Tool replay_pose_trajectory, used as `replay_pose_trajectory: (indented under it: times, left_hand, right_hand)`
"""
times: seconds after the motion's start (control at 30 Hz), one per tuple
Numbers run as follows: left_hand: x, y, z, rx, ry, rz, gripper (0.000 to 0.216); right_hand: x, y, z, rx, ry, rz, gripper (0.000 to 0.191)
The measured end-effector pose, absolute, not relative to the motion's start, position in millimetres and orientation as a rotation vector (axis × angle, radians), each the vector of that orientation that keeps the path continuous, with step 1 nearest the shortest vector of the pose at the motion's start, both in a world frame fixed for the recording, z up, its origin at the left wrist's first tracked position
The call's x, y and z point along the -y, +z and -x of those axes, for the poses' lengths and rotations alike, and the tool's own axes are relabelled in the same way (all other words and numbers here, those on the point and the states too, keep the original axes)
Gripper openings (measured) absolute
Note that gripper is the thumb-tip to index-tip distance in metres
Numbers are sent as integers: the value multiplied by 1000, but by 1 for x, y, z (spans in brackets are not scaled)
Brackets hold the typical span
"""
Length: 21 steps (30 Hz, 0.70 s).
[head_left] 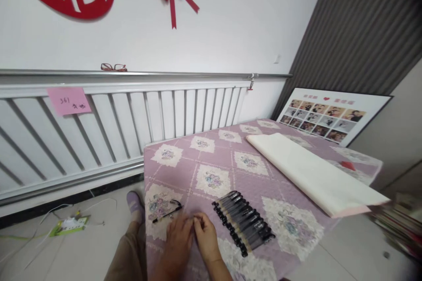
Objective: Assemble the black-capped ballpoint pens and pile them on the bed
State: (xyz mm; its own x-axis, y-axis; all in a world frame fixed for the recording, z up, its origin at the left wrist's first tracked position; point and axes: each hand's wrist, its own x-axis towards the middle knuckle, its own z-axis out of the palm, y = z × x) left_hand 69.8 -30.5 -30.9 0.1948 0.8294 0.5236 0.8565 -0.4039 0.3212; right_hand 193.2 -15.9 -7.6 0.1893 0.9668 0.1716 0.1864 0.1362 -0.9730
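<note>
My left hand [179, 236] and my right hand [206, 233] meet low over the purple tablecloth [227, 184], fingertips touching or almost so. The right thumb and fingers are pinched together; what lies between them is hidden. Motion blurs the left hand, whose fingers curl in toward the right one, and anything in them cannot be made out. Just beyond the left hand lies a thin black-tipped pen part [167, 214], with a black pen cap [176, 203] at its upper end. To the right of my hands, several black gel pens [243, 223] lie side by side in a slanting row.
A folded cream sheet [306, 171] lies across the table's right side, near a small red item [347, 165]. Behind stands a photo board [329, 114]. A white radiator [165, 114] runs along the wall. On the floor at left are a power strip [70, 225] and cables.
</note>
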Motion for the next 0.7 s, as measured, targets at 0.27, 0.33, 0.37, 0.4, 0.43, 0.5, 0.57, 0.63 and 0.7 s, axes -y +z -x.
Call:
replay_pose_trajectory:
  times: [0.27,0.33,0.37,0.4,0.43,0.5,0.57,0.63,0.7]
  left_hand:
    - [32,-38,-81,1631,-933,2503,36]
    - [26,-34,-85,1662,-925,2560,33]
    - [22,-30,-90,1685,-915,2590,32]
    - [18,-25,-96,1706,-898,2626,30]
    - [13,-18,-104,1730,-861,2669,29]
    - [1,-2,-125,1774,-767,2749,30]
    - [-14,14,-146,1865,-596,2825,29]
    - [-29,26,-166,1865,-550,2848,27]
    - [-43,34,-182,1870,-495,2860,24]
  right_hand:
    - [46,-12,-228,1272,649,1363,26]
    - [60,-20,-238,1313,602,1401,25]
    - [64,-23,-243,1325,577,1419,25]
    - [68,-26,-246,1342,564,1425,25]
    - [70,-28,-248,1354,555,1424,26]
    - [70,-30,-249,1373,557,1412,28]
    - [68,-32,-248,1355,566,1407,30]
    - [65,-35,-246,1292,554,1416,33]
    - [63,-41,-243,1230,521,1424,37]
